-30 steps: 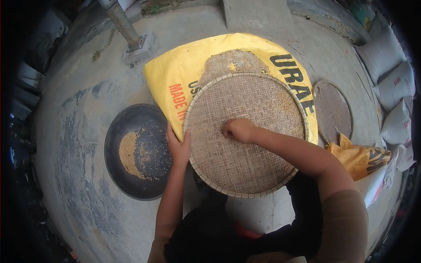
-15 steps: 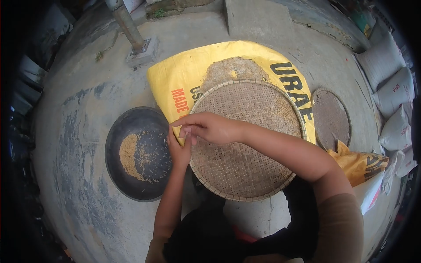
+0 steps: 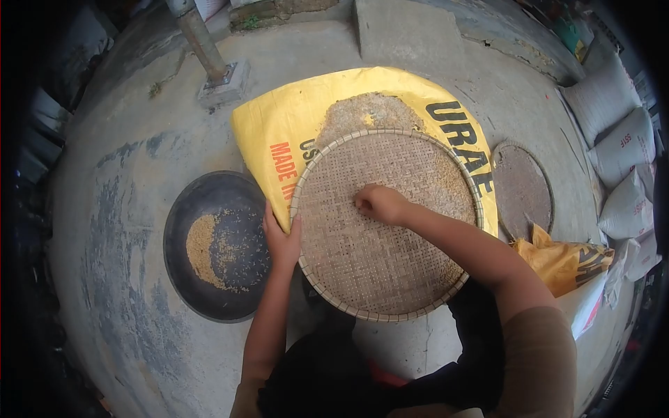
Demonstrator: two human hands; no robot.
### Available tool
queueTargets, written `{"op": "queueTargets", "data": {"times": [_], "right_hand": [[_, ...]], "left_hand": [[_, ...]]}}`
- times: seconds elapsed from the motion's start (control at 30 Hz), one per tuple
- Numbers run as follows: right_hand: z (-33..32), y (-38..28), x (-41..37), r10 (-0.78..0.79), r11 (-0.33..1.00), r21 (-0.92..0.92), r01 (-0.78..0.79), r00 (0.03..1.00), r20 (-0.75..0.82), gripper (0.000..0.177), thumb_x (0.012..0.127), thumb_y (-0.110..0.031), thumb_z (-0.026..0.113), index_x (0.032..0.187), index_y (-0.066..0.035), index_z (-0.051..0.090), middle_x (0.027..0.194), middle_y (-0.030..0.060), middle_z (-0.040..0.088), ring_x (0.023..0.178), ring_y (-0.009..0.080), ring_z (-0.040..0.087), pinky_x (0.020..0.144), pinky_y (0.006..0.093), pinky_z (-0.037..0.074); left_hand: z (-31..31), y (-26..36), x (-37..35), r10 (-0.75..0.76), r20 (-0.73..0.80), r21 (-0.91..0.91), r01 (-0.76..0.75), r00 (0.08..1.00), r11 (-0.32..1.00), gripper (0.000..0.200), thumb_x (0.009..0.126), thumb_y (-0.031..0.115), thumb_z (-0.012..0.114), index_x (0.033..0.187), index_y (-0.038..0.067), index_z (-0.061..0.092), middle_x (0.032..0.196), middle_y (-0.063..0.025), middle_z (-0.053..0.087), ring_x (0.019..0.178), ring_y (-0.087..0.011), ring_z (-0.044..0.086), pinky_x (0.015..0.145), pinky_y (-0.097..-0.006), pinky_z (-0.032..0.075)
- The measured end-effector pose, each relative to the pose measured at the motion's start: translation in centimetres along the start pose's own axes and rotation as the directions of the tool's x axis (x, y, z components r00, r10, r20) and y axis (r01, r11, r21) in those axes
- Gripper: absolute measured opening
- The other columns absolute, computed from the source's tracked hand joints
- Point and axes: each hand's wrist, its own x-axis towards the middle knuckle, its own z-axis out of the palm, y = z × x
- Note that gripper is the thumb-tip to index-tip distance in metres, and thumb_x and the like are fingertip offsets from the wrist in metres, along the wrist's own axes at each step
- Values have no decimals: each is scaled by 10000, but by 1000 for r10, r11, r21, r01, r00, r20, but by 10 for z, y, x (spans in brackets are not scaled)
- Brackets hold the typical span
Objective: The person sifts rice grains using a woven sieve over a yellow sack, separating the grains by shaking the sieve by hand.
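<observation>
A round woven bamboo winnowing tray (image 3: 380, 268) is in front of me, with pale grains scattered mostly along its right side. My right hand (image 3: 382, 204) is over the tray's upper middle, fingers bent and pinched together; anything between the fingertips is too small to make out. Beside the tray's left rim is my left hand (image 3: 282, 240), its thumb against the rim and apart from the upward-pointing fingers. A corner of the yellow printed sack (image 3: 268, 118) shows between thumb and fingers.
A dark round basin (image 3: 182, 272) with golden grains (image 3: 202, 251) sits at left. Pale grain (image 3: 366, 111) lies on the yellow sack. Right are another round tray (image 3: 523, 184), a crumpled orange sack (image 3: 564, 261) and several full white sacks (image 3: 624, 143). A metal post (image 3: 202, 45) stands upper left.
My right hand has moved right, away from my left hand, to over the middle of the tray. My left hand stays at the rim, its thumb and fingers now uncovered.
</observation>
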Motion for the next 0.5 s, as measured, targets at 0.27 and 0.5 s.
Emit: {"op": "queueTargets", "data": {"times": [0.27,0.5], "right_hand": [[-2,-7,10,2,990,-137,21,987,163,102,739,-92,581,840,-81,577,920,88,570,857,285,569,734,370,464],[3,-6,9,-137,938,-305,167,984,116,99,783,-94,500,867,-73,547,929,103,567,841,294,579,705,390,468]], "left_hand": [[-2,9,0,-36,3,-4,36,999,999,719,777,155,647,1357,-1,252,1262,-233,378,1171,-346,383,985,-401,313],[-2,7,0,-5,13,6,5,1000,1000,722,777,142,643,1359,-9,243,1260,-232,377,1167,-346,390,983,-399,317]]}}
